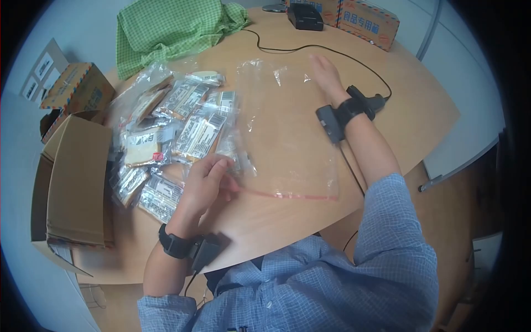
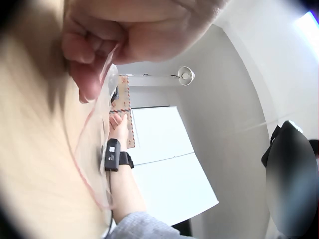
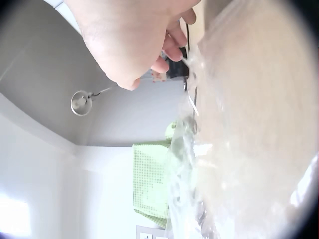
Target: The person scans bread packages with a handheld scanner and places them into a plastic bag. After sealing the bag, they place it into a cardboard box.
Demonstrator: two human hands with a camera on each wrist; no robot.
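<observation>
L hand (image 1: 203, 185) pinches clear bag (image 1: 293, 144) mid-table by red edge (image 1: 287, 196), near side; R hand (image 1: 327, 77), well apart, fingers loose by bag's far right corner, contact unclear from here; light pinch, film flat prob. best.

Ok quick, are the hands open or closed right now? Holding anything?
Left hand: closed, pinching the clear plastic bag by its red edge.
Right hand: open; can't tell if it touches the bag.

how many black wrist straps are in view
2. One black wrist strap circles the wrist of the left hand, which pinches the red edge of the clear plastic bag; the other strap circles the wrist of the right hand. Both show plainly.
</observation>
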